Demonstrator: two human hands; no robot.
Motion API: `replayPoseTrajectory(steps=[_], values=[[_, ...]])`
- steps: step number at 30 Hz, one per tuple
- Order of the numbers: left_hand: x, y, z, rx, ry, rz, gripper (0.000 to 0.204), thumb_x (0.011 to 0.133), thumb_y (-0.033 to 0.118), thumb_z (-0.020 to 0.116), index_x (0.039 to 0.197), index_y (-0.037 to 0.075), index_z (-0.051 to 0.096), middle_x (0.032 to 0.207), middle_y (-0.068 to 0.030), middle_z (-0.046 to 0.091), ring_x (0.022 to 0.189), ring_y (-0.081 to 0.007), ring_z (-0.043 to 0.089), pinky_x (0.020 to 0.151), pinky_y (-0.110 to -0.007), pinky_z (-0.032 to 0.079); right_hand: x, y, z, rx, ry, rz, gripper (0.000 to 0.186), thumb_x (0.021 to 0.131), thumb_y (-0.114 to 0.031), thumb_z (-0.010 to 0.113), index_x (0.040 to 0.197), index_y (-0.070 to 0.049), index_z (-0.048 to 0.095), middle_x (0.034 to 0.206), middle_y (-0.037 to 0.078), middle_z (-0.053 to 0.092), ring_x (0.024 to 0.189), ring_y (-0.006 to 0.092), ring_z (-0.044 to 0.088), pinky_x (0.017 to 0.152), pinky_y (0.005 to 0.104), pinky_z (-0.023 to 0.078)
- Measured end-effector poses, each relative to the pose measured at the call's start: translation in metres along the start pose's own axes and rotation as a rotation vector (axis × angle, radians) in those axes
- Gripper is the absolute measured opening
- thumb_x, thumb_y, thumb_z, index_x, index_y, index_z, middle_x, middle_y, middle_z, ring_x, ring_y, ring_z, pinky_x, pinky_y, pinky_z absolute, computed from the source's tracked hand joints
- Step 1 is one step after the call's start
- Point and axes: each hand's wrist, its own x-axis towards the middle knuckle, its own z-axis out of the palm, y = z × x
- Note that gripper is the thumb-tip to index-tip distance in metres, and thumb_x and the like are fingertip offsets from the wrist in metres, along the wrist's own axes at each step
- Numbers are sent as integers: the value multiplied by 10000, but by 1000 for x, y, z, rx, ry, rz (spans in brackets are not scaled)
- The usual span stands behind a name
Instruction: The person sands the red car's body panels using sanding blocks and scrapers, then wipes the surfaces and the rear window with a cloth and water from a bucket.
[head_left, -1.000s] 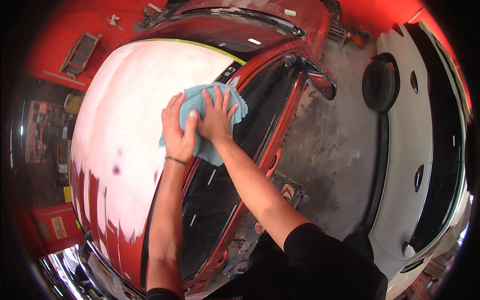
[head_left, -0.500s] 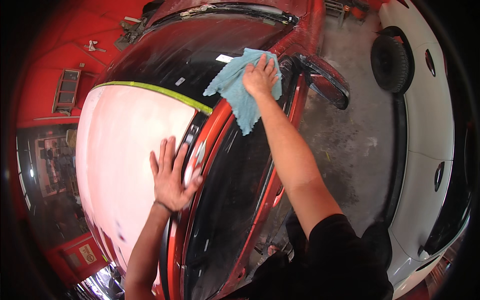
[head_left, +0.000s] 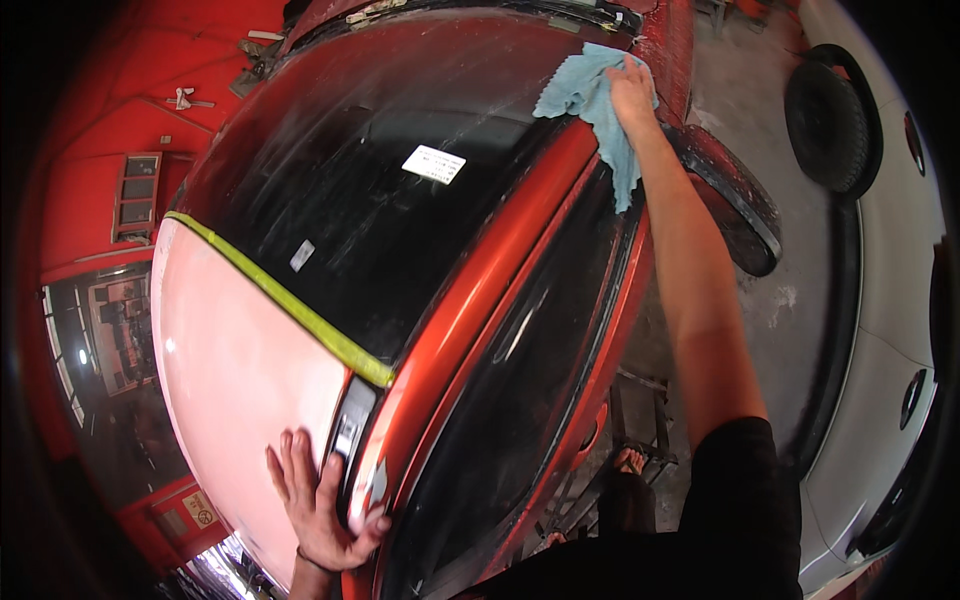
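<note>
A light blue cloth (head_left: 588, 88) lies over the lower end of the red windscreen pillar (head_left: 505, 235) of a car, near the side mirror. My right hand (head_left: 632, 95) is closed on its right part, arm stretched far forward; a corner of the cloth hangs over the side window. My left hand (head_left: 320, 510) rests with fingers spread on the edge of the pale pink roof (head_left: 240, 350), its thumb reaching over the red roof rail. Yellow-green tape (head_left: 290, 300) runs along the roof's front edge, above the dusty dark windscreen (head_left: 340, 215).
The black side mirror (head_left: 735, 200) juts out right of my right forearm. A white vehicle with a wheel (head_left: 828, 125) stands at the right. Below me is a dark metal stand (head_left: 655, 420) with a foot on it. A white label (head_left: 434, 164) sits on the windscreen.
My right hand has moved forward and right along the pillar with the cloth, baring the red paint behind it. My view has shifted forward; the left hand stays on the roof edge.
</note>
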Motion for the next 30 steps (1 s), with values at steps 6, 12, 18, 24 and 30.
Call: replayPoseTrajectory(steps=[6,12,18,24,30], values=[[4,2,6,15,30,46,915,951,707,552,1653,144,383,1677,-362,282,1569,-536,265,1250,-709,117,66,61,-4,13,178,-238,724,1001,-577,484,1562,-119,503,1664,241,399,1534,470,348,1276,541,267],[14,3,-1,46,-5,69,886,965,622,563,1657,107,360,1680,-361,272,1579,-513,264,1264,-678,97,-10,34,-6,-39,111,-103,827,1002,-607,515,1622,-74,390,1694,250,326,1574,416,299,1255,592,271],[3,3,2,4,29,32,826,984,576,552,1653,126,374,1704,-325,254,1601,-504,203,1271,-664,37,-383,-196,-58,-147,-153,-480,686,921,-389,663,1455,22,537,1609,205,407,1541,559,246,1224,751,199],[7,-3,-4,-84,8,124,722,1082,518,321,1623,45,385,1714,-311,227,1609,-510,143,1276,-664,-9,-565,-239,-76,53,-306,-361,645,1038,-382,535,1570,-25,463,1709,222,289,1567,585,174,1232,738,140],[-2,5,-3,-41,2,41,690,1085,492,333,1637,81,389,1714,-308,241,1605,-509,172,1274,-661,-6,-363,-134,-51,-240,-39,-236,612,1011,-263,538,1552,-13,402,1589,270,331,1494,514,244,1213,656,219]])
